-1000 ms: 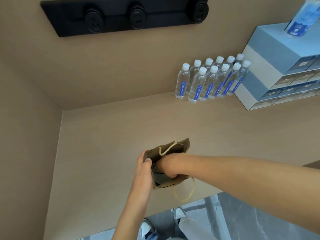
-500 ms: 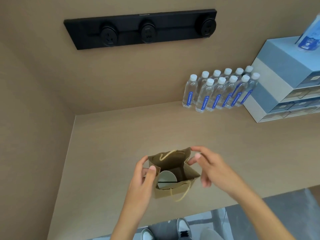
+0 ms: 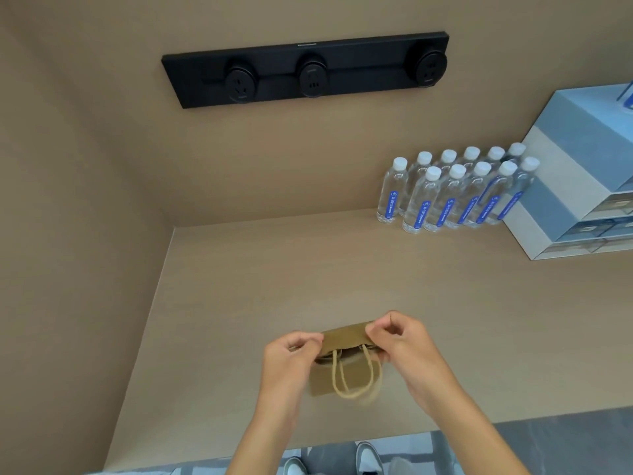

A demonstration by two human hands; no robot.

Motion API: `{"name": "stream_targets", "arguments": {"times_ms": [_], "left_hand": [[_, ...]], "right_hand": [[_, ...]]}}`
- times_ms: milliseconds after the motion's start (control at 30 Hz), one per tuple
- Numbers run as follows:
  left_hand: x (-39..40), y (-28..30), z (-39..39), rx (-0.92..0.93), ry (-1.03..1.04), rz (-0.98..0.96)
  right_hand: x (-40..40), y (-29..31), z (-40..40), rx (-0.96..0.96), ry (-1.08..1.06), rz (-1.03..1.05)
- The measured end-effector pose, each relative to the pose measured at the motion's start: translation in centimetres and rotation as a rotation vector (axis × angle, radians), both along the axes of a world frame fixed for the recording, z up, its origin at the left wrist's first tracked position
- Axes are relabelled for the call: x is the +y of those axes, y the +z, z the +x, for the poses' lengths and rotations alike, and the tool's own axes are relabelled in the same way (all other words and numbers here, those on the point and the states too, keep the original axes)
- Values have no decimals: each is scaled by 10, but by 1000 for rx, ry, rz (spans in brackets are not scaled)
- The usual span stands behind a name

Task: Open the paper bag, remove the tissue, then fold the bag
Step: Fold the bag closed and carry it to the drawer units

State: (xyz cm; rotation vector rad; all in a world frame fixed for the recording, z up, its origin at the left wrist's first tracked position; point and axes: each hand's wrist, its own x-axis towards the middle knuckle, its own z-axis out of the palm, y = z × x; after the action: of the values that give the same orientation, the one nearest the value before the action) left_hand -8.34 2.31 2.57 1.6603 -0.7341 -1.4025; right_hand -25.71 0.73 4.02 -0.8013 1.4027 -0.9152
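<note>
A small brown paper bag [image 3: 344, 337] with tan rope handles stands on the beige counter [image 3: 274, 286] near its front edge. My left hand [image 3: 291, 354] pinches the bag's top rim at the left end. My right hand [image 3: 400, 341] pinches the rim at the right end. The two sides of the mouth are pressed almost together, leaving a narrow dark slit. Both handles hang down over the near face. The tissue inside is hidden.
Several water bottles [image 3: 452, 193] stand at the back right beside a blue and white drawer box [image 3: 561, 186]. A black socket strip [image 3: 305, 70] is on the back wall. A side wall bounds the counter on the left. My shoes [image 3: 366, 457] show below the counter edge.
The bag's mouth was wide open with a pale round object visible inside; now both hands grip the rim ends and have drawn it nearly closed. The view has tilted upward.
</note>
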Motion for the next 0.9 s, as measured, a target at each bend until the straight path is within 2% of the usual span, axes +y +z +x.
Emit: {"name": "stream_targets", "arguments": {"times_ms": [100,200,367,433,500,600,667,800,900], "left_hand": [[3,-8,-1,-84,20,-13],[3,-21,0,-105,-101,11],[1,-42,-1,-490,-246,-146],[0,-51,1,-526,-247,-172],[-3,-57,4,-490,-220,-172],[-4,-67,13,-280,-149,-181],[-1,-73,20,-204,-135,-178],[2,-79,20,-178,-161,-191],[2,-79,15,-161,-116,-192]], "right_hand": [[4,-10,-4,21,3,2],[5,-20,-7,129,87,-19],[-2,-45,-8,373,268,-74],[-4,-53,-10,383,270,-118],[-8,-59,-13,363,252,-149],[-11,-72,-16,293,216,-172],[-11,-81,-17,276,221,-208],[-6,-93,-18,189,193,-245],[-1,-98,-13,129,95,-242]]}}
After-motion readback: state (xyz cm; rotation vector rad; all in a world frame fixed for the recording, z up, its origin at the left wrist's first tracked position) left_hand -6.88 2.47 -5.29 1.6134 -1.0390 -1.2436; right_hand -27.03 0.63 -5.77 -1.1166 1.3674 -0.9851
